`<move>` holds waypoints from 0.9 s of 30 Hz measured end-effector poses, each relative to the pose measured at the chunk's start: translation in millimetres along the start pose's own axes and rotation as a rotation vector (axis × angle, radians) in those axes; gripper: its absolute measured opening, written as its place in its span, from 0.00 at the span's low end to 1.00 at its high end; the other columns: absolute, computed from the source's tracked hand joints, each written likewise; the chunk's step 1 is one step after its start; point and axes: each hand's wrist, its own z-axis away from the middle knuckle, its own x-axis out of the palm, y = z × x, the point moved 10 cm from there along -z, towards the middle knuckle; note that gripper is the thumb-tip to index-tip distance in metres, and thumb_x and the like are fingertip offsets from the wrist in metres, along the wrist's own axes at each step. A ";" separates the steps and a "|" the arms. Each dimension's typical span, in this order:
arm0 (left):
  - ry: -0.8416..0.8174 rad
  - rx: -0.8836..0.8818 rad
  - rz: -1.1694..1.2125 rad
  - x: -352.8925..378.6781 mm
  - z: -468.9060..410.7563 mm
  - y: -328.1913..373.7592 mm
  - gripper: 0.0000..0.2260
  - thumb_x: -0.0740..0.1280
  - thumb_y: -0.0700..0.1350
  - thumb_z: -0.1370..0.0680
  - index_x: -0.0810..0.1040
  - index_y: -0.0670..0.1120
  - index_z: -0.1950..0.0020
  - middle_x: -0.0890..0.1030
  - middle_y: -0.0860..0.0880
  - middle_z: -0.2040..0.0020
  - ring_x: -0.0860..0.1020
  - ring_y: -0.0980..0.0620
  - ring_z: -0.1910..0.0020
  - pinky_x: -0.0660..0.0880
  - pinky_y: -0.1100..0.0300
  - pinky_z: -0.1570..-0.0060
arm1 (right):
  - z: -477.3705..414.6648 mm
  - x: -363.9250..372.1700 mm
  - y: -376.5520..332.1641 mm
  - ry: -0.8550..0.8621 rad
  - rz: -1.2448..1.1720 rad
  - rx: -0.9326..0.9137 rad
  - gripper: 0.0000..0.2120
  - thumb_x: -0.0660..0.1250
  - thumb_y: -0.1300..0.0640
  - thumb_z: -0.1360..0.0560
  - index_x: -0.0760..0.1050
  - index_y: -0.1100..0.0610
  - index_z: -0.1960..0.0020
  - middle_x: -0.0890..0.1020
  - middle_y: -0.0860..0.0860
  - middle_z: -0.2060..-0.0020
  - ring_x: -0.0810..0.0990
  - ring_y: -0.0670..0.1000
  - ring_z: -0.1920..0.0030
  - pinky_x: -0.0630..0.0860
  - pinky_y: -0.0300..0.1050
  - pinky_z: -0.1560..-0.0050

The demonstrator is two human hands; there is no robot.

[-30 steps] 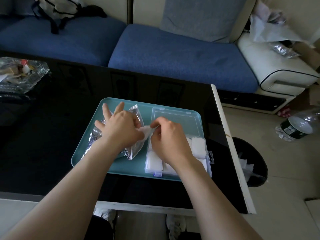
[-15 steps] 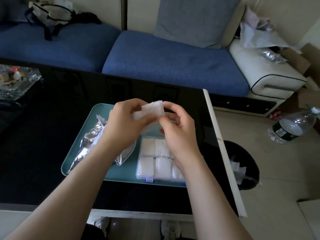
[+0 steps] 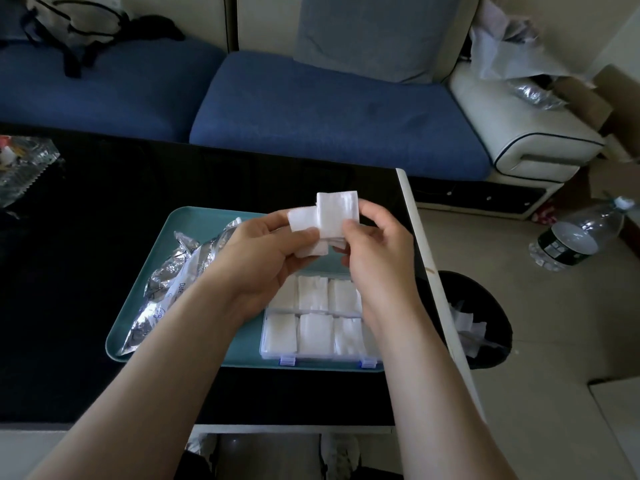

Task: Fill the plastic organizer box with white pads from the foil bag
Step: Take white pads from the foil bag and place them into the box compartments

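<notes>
Setting: home living room. A blue sofa (image 3: 329, 109) with a grey cushion (image 3: 374, 32) and cream armrest (image 3: 519, 129) is standing behind the glossy black worktop (image 3: 104, 237). A bag (image 3: 69, 22) is lying on the seat. A water bottle (image 3: 575, 237) is lying on the tiled floor (image 3: 561, 348) near a black waste bin (image 3: 485, 296).

Teal rectangular plastic tray (image 3: 194, 216) on black glossy table (image 3: 104, 237), near its right edge. In tray: crumpled silver foil bag (image 3: 166, 282) at left, clear plastic organizer box (image 3: 325, 356) at right, at near rim. White square pads (image 3: 313, 332) in box compartments, two rows. Left hand (image 3: 263, 258) and right hand (image 3: 377, 251) above tray, loose white pads (image 3: 336, 213) pinched between them. Blue cushioned sofa (image 3: 329, 109) behind table. Black round bin (image 3: 464, 285) on floor, right of table; clear plastic bottle (image 3: 575, 237) farther right.
</notes>
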 end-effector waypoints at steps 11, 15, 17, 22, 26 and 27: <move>0.027 -0.020 -0.078 5.3 -4.6 -3.9 0.10 0.66 0.37 0.15 0.80 0.40 0.35 0.86 0.40 0.41 0.86 0.45 0.43 0.84 0.55 0.44 | -4.8 -8.4 -19.8 0.159 0.219 -0.242 0.08 0.68 0.56 0.17 0.82 0.51 0.40 0.87 0.47 0.55 0.85 0.44 0.57 0.80 0.36 0.57; 0.058 -0.038 -0.079 -2.1 -7.7 -6.0 0.12 0.65 0.37 0.15 0.79 0.39 0.32 0.86 0.40 0.41 0.86 0.44 0.43 0.84 0.53 0.43 | -4.6 -6.7 -25.7 0.189 0.339 -0.294 0.07 0.69 0.54 0.17 0.82 0.53 0.42 0.85 0.46 0.52 0.82 0.39 0.54 0.75 0.28 0.59; 0.096 -0.041 -0.087 -7.5 -9.3 -6.7 0.12 0.65 0.37 0.15 0.78 0.39 0.32 0.86 0.40 0.41 0.87 0.44 0.44 0.84 0.53 0.44 | -7.0 -8.9 -23.0 0.200 0.361 -0.261 0.08 0.68 0.52 0.17 0.82 0.53 0.41 0.84 0.46 0.49 0.82 0.39 0.52 0.73 0.25 0.57; 0.153 -0.049 -0.096 -9.7 -10.2 -8.6 0.11 0.64 0.35 0.15 0.78 0.36 0.34 0.85 0.37 0.41 0.87 0.43 0.45 0.85 0.51 0.45 | -10.1 -13.9 -20.2 0.122 0.174 -0.137 0.05 0.69 0.55 0.18 0.84 0.51 0.49 0.85 0.44 0.61 0.81 0.39 0.63 0.74 0.29 0.64; 0.088 -0.062 -0.058 1.0 -5.8 -7.1 0.14 0.58 0.33 0.15 0.80 0.36 0.34 0.86 0.37 0.42 0.87 0.42 0.44 0.84 0.48 0.42 | -6.6 11.5 -9.4 -0.143 0.279 -0.069 0.06 0.73 0.55 0.19 0.85 0.49 0.44 0.88 0.45 0.57 0.86 0.40 0.56 0.79 0.31 0.59; 0.079 -0.064 -0.027 3.2 -5.1 -6.7 0.14 0.57 0.35 0.14 0.79 0.36 0.34 0.86 0.36 0.42 0.86 0.41 0.43 0.84 0.47 0.42 | -5.7 13.8 -8.2 -0.154 0.318 -0.081 0.06 0.73 0.56 0.20 0.85 0.50 0.43 0.88 0.45 0.58 0.87 0.41 0.56 0.80 0.32 0.58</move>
